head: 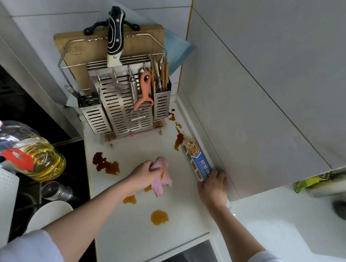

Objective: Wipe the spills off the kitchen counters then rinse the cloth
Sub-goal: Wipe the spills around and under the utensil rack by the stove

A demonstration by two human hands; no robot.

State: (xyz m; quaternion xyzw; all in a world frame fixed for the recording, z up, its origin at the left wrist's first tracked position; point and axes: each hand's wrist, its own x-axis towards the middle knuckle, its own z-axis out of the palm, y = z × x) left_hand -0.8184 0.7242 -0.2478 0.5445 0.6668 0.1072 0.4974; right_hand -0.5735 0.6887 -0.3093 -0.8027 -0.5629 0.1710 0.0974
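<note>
My left hand (146,173) grips the pink cloth (161,179) at the centre of the frame, fingers curled round its bunched upper end. The cloth's long axis runs from upper left to lower right, its loose end trailing toward the bottom of the frame on the white counter (137,242). My right hand (213,186), right of centre, is wrapped round the near end of a blue foil box (196,160), which lies along the wall, pointing to the upper left. Brown spills dot the counter: 1 dark patch (105,163) left of the cloth, 1 round puddle (159,217) below it, a streak (178,139) beside the box. A metal utensil rack (120,97) stands above.
</note>
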